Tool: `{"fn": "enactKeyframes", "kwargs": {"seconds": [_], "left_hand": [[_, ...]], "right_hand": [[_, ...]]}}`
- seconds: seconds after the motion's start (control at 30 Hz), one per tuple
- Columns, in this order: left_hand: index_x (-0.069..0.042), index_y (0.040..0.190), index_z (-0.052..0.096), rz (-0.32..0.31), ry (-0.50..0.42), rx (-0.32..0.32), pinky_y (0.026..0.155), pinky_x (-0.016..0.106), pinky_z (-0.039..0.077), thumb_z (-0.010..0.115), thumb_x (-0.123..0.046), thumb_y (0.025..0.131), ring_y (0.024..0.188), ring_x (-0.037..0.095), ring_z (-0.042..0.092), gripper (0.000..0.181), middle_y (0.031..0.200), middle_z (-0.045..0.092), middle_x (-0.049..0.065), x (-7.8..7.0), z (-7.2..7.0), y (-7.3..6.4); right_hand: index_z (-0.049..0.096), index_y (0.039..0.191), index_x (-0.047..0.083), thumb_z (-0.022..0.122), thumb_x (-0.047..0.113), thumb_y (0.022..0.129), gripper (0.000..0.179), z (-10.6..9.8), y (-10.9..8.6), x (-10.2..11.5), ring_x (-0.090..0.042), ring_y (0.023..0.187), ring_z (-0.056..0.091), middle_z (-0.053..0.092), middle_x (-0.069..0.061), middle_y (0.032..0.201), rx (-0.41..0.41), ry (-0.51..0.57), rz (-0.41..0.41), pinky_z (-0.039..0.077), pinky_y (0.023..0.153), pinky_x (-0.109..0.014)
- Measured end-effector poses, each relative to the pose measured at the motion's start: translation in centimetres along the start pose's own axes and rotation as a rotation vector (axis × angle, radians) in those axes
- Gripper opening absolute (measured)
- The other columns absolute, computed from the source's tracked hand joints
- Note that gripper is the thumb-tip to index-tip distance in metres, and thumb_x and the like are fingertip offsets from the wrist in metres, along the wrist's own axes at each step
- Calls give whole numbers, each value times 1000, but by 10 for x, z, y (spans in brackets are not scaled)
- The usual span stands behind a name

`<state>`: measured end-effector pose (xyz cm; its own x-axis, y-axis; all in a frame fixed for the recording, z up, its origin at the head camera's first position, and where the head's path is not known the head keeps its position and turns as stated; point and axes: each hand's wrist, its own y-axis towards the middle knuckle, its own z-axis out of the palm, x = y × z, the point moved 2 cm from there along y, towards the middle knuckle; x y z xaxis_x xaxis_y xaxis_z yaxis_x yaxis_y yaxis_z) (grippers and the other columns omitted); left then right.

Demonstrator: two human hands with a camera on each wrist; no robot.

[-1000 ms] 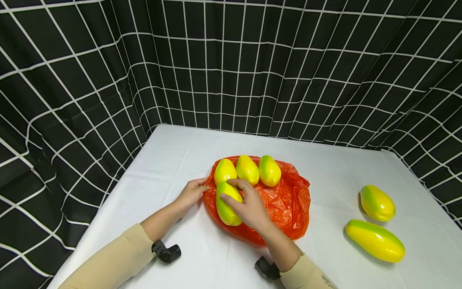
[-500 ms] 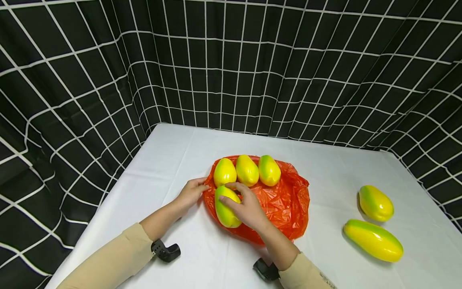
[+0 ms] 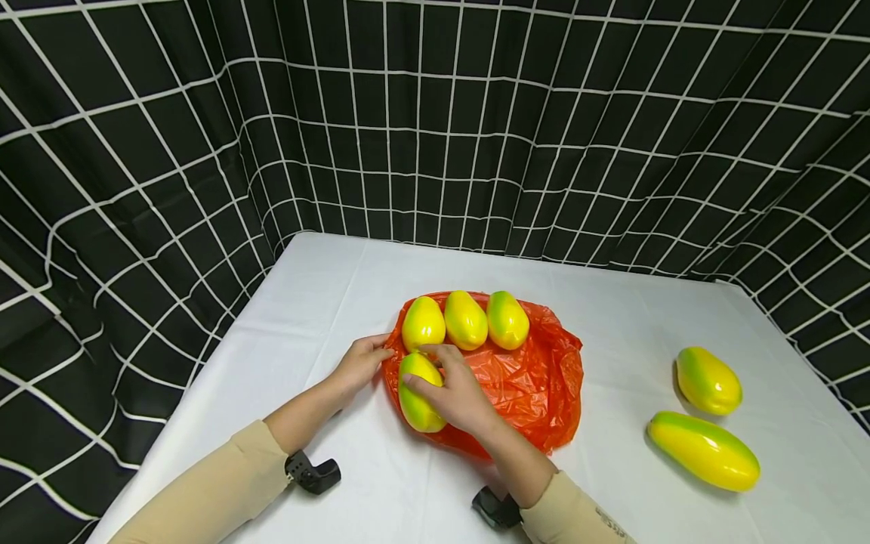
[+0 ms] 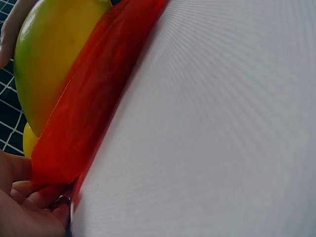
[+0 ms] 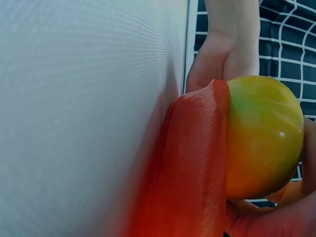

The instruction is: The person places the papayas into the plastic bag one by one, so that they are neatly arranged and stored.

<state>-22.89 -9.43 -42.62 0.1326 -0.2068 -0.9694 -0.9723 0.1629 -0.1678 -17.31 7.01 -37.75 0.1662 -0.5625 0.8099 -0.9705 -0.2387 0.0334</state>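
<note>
Down in the red bag (image 3: pixel 519 381), right hand (image 3: pixel 458 385) grips a fruit (image 3: pixel 418 409); left hand (image 3: pixel 362 364) pinches the bag, probably against sagging.

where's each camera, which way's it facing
On head: faces forward and down at the crinkled red plastic bag; left hand, right hand, forearms show.
On left wrist: faces the bag's edge; both hands partly show.
On right wrist: faces the bag's edge; both hands partly show.
Wrist views share the bag and a glossy yellow-green oval fruit.
</note>
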Motion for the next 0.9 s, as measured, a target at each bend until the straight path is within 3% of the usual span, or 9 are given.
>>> {"fn": "enactKeyframes", "kwargs": {"seconds": [0.43,0.9], "left_hand": [[1,133,48,-3,-13,21,109,40,37,46,-8,92,128,26,46,42,137,51,14,-2,1,0],[2,134,47,0,-12,12,109,40,36,46,-7,91,129,27,45,43,138,50,16,0,1,0]], "right_hand": [[52,128,9,63,34,84,52,1,1,-4,-24,102,52,48,-10,122,33,-35,26,47,94,-44],[55,122,8,65,36,82,50,2,2,-2,-22,95,52,50,-9,116,26,-67,4,48,85,-36]]}}
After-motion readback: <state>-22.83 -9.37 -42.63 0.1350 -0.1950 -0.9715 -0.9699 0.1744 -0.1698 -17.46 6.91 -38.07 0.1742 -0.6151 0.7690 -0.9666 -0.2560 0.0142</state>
